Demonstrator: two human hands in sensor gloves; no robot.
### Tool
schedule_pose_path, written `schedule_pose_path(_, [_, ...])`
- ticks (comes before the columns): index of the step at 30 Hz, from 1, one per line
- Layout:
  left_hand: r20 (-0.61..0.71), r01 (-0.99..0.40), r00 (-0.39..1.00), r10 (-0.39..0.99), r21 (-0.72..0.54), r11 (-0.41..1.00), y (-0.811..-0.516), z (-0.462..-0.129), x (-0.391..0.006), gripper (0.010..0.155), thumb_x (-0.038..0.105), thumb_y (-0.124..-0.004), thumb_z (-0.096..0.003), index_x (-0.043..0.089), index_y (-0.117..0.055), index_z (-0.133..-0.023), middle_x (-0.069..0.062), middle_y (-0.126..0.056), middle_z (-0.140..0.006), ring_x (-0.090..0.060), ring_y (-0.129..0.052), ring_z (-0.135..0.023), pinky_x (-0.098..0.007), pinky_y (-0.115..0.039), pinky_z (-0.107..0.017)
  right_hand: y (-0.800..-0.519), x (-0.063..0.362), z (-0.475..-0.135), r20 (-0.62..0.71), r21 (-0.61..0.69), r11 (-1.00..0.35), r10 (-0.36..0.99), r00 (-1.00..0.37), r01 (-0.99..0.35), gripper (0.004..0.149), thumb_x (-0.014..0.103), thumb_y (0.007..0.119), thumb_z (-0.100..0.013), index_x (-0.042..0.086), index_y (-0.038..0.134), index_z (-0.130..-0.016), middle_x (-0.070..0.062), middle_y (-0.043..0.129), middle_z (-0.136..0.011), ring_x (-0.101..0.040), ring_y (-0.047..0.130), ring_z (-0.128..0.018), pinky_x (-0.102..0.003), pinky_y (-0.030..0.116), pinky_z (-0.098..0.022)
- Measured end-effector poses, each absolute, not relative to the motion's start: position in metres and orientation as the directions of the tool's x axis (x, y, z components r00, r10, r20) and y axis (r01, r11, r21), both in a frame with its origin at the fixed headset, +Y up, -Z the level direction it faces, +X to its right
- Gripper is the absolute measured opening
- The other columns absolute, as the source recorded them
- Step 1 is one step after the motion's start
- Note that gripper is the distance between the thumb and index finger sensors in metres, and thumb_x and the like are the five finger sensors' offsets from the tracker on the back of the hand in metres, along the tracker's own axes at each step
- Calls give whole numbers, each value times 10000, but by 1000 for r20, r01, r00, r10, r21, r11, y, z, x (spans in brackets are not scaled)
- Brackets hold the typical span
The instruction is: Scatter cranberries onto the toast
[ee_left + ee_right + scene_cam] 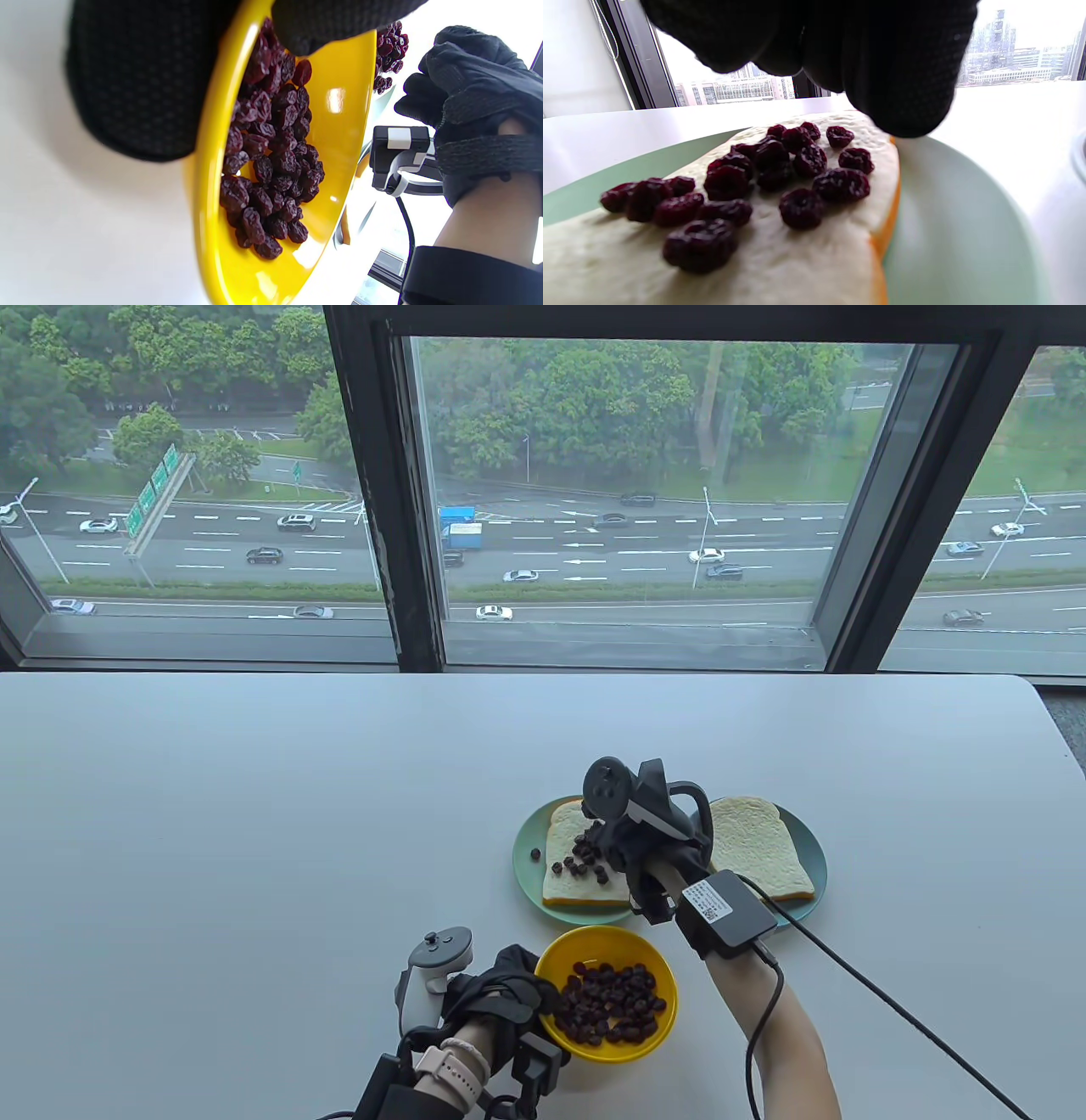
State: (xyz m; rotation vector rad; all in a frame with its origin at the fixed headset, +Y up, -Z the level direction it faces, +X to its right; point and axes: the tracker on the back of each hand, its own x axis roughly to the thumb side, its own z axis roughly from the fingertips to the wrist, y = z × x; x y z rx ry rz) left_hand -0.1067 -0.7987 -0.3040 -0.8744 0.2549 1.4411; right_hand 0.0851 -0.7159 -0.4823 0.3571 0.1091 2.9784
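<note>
A slice of white toast (567,889) lies on a green plate (524,867) with several dried cranberries (585,861) scattered on it; one stray cranberry (535,854) lies on the plate. My right hand (615,840) hovers just above this toast with its fingers bunched; what it holds is hidden. In the right wrist view the fingers (903,76) hang over the cranberries (772,169) on the toast (797,262). My left hand (539,993) grips the left rim of a yellow bowl (632,946) of cranberries (611,1005), thumb inside in the left wrist view (331,21).
A second plain slice of toast (755,848) lies on a blue-green plate (819,861) to the right. A black cable (891,1010) runs from my right wrist to the bottom right. The table's far edge meets a window.
</note>
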Motion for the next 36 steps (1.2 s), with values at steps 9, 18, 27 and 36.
schedule_pose_path(9, [-638, -935, 138, 757, -336, -112, -798, -305, -107, 507, 203, -752, -442, 233, -456, -853, -172, -626, -704, -362, -780, -444, -371, -986, -189, -685, 93, -404, 475, 211, -964, 244, -846, -160, 563, 424, 743, -368, 299, 638, -907, -90, 696, -917, -291, 892, -713, -254, 938, -404])
schedule_pose_path(18, [-615, -943, 115, 780, -315, -110, -794, -302, -106, 507, 201, -754, -438, 234, -460, -850, -172, -628, -703, -363, -783, -443, -373, -988, -188, -700, 83, -344, 658, 340, -932, 138, -740, 128, 734, 490, 757, -347, 303, 449, -986, -126, 521, -1003, -361, 736, -838, -282, 871, -507])
schedule_pose_path(27, [-614, -945, 76, 786, -297, -141, -794, -300, -103, 508, 175, -764, -423, 230, -471, -834, -180, -621, -691, -377, -772, -435, -393, -989, -184, -727, 60, -321, 751, 194, -894, -129, -647, 403, 816, 443, 796, -317, 367, 330, -984, -87, 383, -1040, -368, 588, -890, -293, 759, -560])
schedule_pose_path(36, [-636, -933, 49, 770, -305, -192, -797, -296, -98, 510, 171, -757, -420, 220, -465, -835, -185, -620, -685, -377, -772, -424, -387, -989, -170, -724, 50, -321, 741, 47, -943, -188, -644, 329, 531, 316, 841, -319, 378, 630, -802, -10, 698, -868, -242, 855, -678, -198, 919, -342])
